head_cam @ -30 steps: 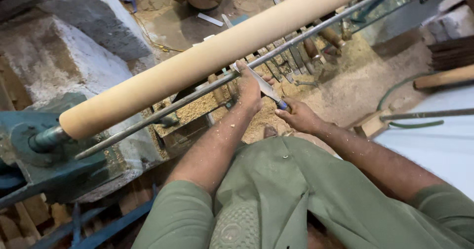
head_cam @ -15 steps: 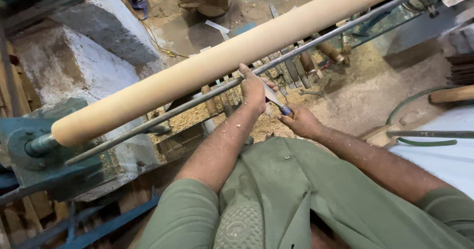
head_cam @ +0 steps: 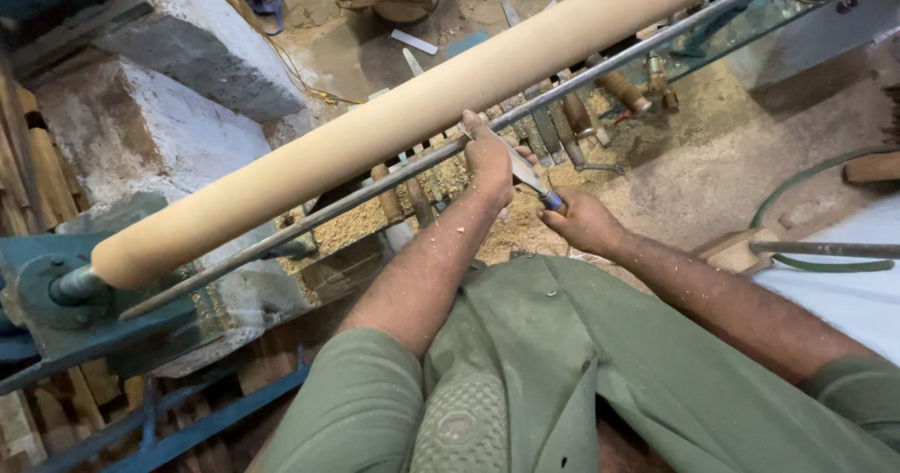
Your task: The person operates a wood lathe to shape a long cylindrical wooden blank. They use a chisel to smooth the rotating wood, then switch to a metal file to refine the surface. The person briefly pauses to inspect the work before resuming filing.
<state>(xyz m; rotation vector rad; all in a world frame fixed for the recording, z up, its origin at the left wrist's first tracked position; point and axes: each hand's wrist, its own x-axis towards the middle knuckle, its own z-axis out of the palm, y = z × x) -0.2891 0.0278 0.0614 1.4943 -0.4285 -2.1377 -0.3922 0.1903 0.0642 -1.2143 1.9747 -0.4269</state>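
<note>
Head view: a chisel is braced on the steel rail against the long wooden pole, so it is steadied. Left hand is closed over the blade, right hand wrapped round the handle. The cutting tip is hidden; the pole's right end is cut off.

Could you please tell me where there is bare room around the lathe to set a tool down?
The sawdust-covered floor, between the spare chisels and the green hose, looks free. It is crowded under the metal rest bar, where both hands work a chisel against the wooden cylinder.
</note>
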